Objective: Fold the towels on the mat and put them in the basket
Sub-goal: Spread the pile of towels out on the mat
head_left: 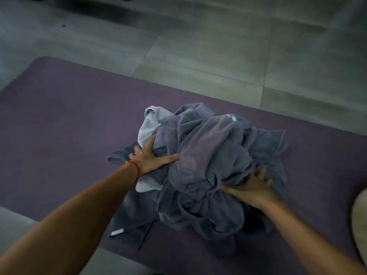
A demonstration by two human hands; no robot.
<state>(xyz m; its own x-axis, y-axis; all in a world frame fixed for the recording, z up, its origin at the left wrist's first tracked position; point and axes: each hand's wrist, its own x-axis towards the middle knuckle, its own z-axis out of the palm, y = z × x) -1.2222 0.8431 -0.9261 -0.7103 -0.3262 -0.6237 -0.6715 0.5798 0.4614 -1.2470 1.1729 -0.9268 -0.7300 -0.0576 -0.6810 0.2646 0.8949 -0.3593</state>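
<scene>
The mat (59,120) is a plain dusty purple with no pattern. At its centre, the pile of towels (208,165) is mostly slate blue-grey; one pale grey-white towel (148,124) shows at the heap's 10 o'clock side. A small white label (117,232) sits on the blue-grey cloth at 7 o'clock. The floor (218,46) at 12 o'clock is grey tile with faint streaks and darker joint lines. The left wrist wears a red string bracelet (133,168). At 4 o'clock, a cream-coloured edge (360,221) shows.
</scene>
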